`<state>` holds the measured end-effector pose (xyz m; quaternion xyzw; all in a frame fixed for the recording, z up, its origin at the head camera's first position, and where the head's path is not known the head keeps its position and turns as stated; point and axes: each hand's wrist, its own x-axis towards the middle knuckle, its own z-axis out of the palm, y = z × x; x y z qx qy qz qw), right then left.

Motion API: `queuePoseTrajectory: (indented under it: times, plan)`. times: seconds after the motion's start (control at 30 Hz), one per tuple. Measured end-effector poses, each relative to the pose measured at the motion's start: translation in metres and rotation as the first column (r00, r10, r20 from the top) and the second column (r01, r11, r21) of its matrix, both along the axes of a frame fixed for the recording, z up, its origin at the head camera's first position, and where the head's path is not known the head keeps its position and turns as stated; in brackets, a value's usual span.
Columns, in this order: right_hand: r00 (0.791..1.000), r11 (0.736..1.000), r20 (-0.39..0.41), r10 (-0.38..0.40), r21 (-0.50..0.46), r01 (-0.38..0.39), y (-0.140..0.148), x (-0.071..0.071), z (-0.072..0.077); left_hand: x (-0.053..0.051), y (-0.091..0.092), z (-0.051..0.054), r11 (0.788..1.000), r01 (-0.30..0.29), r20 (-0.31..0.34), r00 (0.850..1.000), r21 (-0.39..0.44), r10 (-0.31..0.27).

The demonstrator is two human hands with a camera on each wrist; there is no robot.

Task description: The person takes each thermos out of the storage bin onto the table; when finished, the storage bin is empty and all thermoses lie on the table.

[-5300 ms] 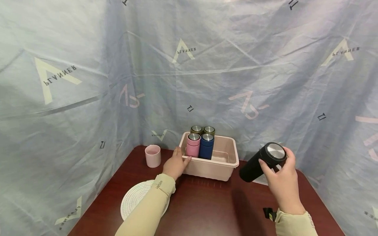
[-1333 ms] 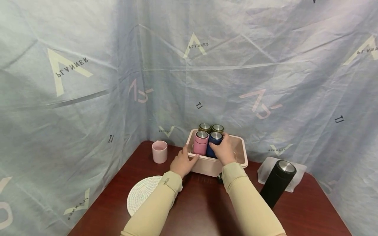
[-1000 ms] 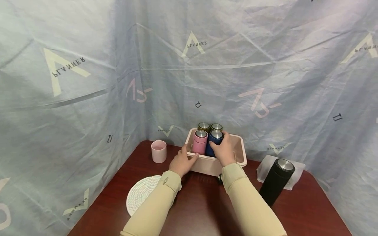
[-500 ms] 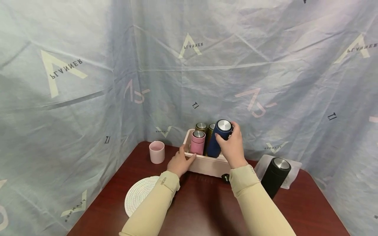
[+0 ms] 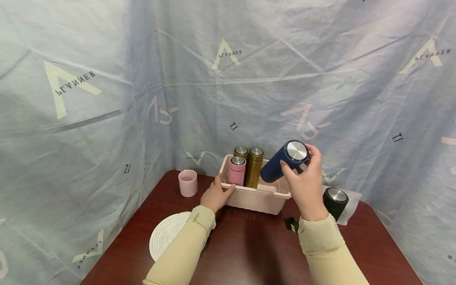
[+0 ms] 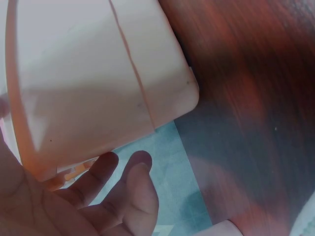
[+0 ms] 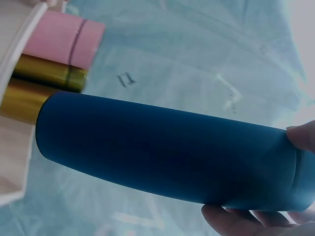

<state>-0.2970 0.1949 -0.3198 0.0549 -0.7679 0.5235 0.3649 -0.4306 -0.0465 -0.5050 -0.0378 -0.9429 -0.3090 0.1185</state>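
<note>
My right hand point(image 5: 307, 186) grips a blue thermos point(image 5: 279, 164) near its silver lid. The thermos is tilted, its base above the right part of a pale pink plastic bin point(image 5: 254, 200). In the right wrist view the blue thermos point(image 7: 162, 147) spans the picture, thumb on one side and fingers on the other. My left hand point(image 5: 215, 196) holds the bin's front left corner, thumb at the front rim. The left wrist view shows several of its fingers point(image 6: 140, 191) bent beside the bin's end wall. Inside the bin stand a pink thermos point(image 5: 236, 172) and two gold thermoses point(image 5: 254, 170).
A black thermos point(image 5: 335, 204) stands on the table at right, partly behind my right wrist, before a whitish translucent packet point(image 5: 350, 208). A pink mug point(image 5: 187, 184) is left of the bin. A white woven round mat point(image 5: 167, 235) lies under my left forearm. A curtain surrounds the table.
My right hand has set down the black thermos, taken hold of the blue one, then lifted it out of its place and moved it right, tilting it. My left hand stays at the bin's corner.
</note>
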Motion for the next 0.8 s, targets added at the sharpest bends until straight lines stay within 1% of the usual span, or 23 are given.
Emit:
queuePoseTrajectory:
  times: [0.23, 0.37, 0.47, 0.6, 0.7, 0.73, 0.8]
  plan:
    - [0.997, 0.998, -0.045, -0.057, -0.01, 0.056, 0.019, 0.041, 0.011, 0.002, 0.001, -0.001, 1.0, 0.004, 0.012, 1.0, 0.001, -0.004]
    - [0.991, 0.994, -0.075, -0.113, 0.003, 0.114, 0.032, 0.063, 0.015, 0.003, 0.003, 0.0, 1.0, -0.001, 0.012, 1.0, -0.001, 0.001]
    - [0.986, 0.991, -0.099, -0.135, -0.002, 0.135, 0.04, 0.079, 0.017, 0.002, 0.004, 0.0, 1.0, -0.001, 0.011, 1.0, 0.0, 0.001]
    - [0.984, 0.991, -0.122, -0.129, -0.056, 0.123, 0.05, 0.1, 0.018, 0.0, 0.003, -0.001, 1.0, 0.0, -0.002, 1.0, 0.011, 0.0]
    - [0.986, 0.985, -0.129, -0.11, -0.144, 0.091, 0.057, 0.114, 0.018, -0.001, 0.002, -0.002, 1.0, 0.001, -0.003, 1.0, 0.013, -0.001]
    - [0.987, 0.98, -0.133, -0.091, -0.188, 0.065, 0.059, 0.118, 0.018, -0.001, 0.001, -0.002, 1.0, 0.0, -0.003, 1.0, 0.011, 0.0]
    - [0.991, 0.964, -0.108, -0.075, -0.264, 0.044, 0.062, 0.126, 0.019, 0.0, 0.0, -0.002, 1.0, -0.002, 0.0, 1.0, 0.009, 0.002]
